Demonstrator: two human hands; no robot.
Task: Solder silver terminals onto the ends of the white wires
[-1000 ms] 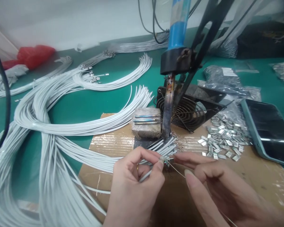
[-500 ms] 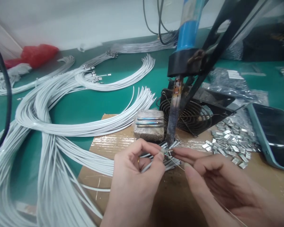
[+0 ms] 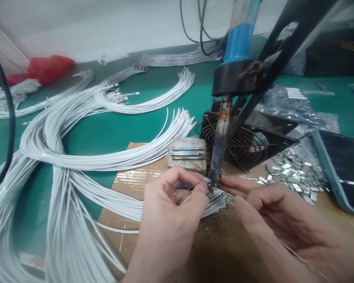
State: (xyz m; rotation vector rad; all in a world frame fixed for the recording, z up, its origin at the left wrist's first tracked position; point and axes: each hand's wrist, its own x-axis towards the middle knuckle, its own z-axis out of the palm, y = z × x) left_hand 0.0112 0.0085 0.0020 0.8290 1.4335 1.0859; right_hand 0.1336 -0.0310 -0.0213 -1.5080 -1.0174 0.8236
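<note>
The left hand (image 3: 171, 212) pinches the end of one white wire (image 3: 186, 199) between thumb and forefinger, its tip held right at the lower end of the soldering iron (image 3: 221, 147). The right hand (image 3: 271, 214) comes in from the right with forefinger and thumb closed on a thin strand of solder (image 3: 295, 254) that trails back toward the near right; its fingertips almost meet those of the left hand under the iron's tip. What sits between the fingertips is too small to make out. Just beneath both hands lies a flat bunch of white wire ends (image 3: 215, 200) on a cardboard sheet (image 3: 327, 212) spread over the green desk (image 3: 106, 133). Just left of the iron stands a grey block (image 3: 187, 155) with metal rods on top. Behind the iron sits a black fan (image 3: 242, 143). To the right lies a heap of small metal clips (image 3: 295, 175), then a phone (image 3: 342, 167). Far left, long loops of white wire (image 3: 61, 157) cover the desk, with a red bag (image 3: 47, 67) at the far edge.
</note>
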